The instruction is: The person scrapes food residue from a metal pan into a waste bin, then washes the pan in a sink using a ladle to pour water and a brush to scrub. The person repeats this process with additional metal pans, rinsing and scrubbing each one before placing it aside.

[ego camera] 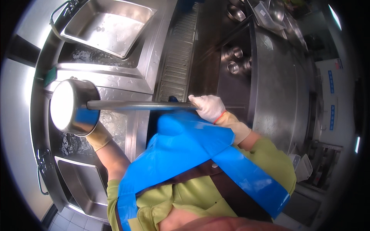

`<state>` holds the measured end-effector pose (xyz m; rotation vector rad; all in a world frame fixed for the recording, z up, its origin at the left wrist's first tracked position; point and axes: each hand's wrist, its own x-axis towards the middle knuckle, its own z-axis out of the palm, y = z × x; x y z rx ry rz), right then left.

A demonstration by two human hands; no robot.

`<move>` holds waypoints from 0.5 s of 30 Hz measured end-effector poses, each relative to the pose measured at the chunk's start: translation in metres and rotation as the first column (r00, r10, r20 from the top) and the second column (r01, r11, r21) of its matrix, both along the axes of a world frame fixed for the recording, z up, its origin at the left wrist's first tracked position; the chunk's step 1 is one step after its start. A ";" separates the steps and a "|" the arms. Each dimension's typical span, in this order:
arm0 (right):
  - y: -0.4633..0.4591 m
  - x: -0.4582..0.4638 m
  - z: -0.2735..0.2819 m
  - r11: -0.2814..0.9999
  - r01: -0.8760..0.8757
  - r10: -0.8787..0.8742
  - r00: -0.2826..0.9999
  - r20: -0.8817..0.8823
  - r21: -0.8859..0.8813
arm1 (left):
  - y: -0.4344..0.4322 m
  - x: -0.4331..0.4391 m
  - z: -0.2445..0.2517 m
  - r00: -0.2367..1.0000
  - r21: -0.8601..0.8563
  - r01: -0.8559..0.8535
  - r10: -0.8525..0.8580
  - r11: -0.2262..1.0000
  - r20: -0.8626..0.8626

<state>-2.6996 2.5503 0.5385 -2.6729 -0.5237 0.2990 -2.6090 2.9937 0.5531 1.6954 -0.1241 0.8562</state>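
Observation:
A steel long-handled pot (75, 106) is tilted over the sinks, its shiny base towards the left. My right hand (208, 106), in a whitish glove over a pale yellow rubber glove, is closed around the far end of the pot's long steel handle (138, 105). My left hand (99, 137), in a pale yellow rubber glove, is at the pot's rim; the pot hides most of it, with what look like fingertips at the upper edge. The pot's inside cannot be seen. Below it lies a wet steel sink basin (115, 124).
A large steel pan (115, 27) rests at an angle over the upper-left sink. Another deep steel pan (85, 180) stands lower left. Faucets line the left wall. A floor drain grate (176, 62) runs behind the handle. Steel containers (232, 67) sit on a shelf beneath the right counter (273, 83).

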 end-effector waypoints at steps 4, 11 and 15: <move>-0.014 -0.003 0.001 0.956 0.279 -0.243 0.924 -0.296 0.088 | -0.056 0.097 -0.024 0.795 -0.647 0.254 -0.536 0.719 -0.284; -0.076 0.000 -0.016 0.428 0.885 -0.514 0.404 -0.757 0.182 | -0.160 0.139 -0.060 0.733 0.108 0.138 -0.029 0.985 -0.679; -0.119 0.025 -0.039 0.244 0.947 -0.582 0.316 -0.750 0.210 | -0.195 0.141 -0.048 0.700 0.404 0.257 0.119 0.878 -0.704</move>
